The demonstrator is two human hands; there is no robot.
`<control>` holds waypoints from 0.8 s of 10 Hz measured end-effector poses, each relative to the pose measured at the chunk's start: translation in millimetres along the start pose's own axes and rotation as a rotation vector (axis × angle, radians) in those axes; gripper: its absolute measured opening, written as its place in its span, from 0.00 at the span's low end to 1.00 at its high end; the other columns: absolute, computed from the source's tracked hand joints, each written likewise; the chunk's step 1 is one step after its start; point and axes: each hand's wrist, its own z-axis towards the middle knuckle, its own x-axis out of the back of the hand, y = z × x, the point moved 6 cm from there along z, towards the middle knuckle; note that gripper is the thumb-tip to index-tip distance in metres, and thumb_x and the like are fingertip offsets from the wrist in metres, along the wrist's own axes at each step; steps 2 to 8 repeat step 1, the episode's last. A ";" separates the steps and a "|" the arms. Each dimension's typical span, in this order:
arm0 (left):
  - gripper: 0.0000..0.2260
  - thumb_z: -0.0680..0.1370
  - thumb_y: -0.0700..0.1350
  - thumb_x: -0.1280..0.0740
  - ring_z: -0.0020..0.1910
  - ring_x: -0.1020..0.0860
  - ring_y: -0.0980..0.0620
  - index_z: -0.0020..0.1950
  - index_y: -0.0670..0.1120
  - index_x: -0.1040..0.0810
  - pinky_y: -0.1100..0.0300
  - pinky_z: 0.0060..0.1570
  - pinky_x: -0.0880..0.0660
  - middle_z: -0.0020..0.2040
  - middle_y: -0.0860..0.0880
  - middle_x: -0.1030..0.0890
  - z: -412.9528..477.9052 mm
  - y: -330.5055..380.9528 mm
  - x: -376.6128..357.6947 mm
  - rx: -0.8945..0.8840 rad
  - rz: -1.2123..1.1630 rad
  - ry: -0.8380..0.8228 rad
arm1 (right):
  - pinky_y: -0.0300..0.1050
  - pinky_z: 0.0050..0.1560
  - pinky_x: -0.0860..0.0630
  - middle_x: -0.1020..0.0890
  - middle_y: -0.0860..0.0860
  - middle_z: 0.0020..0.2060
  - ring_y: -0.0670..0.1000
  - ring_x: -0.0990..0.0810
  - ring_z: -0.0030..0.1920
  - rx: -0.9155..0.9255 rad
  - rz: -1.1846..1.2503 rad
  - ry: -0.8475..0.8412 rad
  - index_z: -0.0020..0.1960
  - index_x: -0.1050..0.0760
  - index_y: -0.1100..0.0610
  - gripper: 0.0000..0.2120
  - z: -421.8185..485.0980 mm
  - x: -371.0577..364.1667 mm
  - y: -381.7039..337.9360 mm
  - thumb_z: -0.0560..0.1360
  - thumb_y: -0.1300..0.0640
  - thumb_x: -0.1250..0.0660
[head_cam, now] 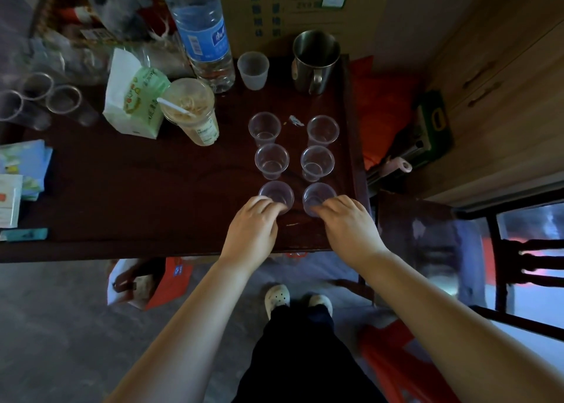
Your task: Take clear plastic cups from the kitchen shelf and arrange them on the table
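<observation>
Several clear plastic cups stand upright in two columns on the dark wooden table [152, 207]. The far pair are one cup [264, 128] and another [323, 129]; the middle pair are one cup [271, 160] and another [317, 162]. My left hand [254, 222] grips the near left cup [277, 193] with curled fingers. My right hand [348, 222] grips the near right cup [318, 195] the same way. Both near cups rest on the table close to its front edge.
Behind the cups stand a frosted cup [253, 70], a steel mug [316, 60], a large water bottle [204, 33], an iced drink with a straw [190, 109] and a white bag [132, 97]. Glasses [62, 100] sit far left. A dark chair [488, 250] is on the right.
</observation>
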 end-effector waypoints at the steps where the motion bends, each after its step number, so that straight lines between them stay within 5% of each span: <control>1: 0.13 0.72 0.35 0.34 0.57 0.26 0.48 0.55 0.45 0.23 0.55 0.58 0.29 0.51 0.48 0.19 -2.8 7.6 8.4 -0.011 0.020 0.053 | 0.50 0.50 0.27 0.21 0.55 0.50 0.57 0.24 0.51 -0.068 0.083 0.043 0.58 0.24 0.59 0.19 -5.3 7.9 0.6 0.68 0.69 0.35; 8: 0.13 0.72 0.35 0.34 0.57 0.26 0.48 0.55 0.45 0.23 0.55 0.58 0.29 0.51 0.48 0.19 -2.8 7.6 8.4 -0.011 0.020 0.053 | 0.50 0.50 0.27 0.21 0.55 0.50 0.57 0.24 0.51 -0.068 0.083 0.043 0.58 0.24 0.59 0.19 -5.3 7.9 0.6 0.68 0.69 0.35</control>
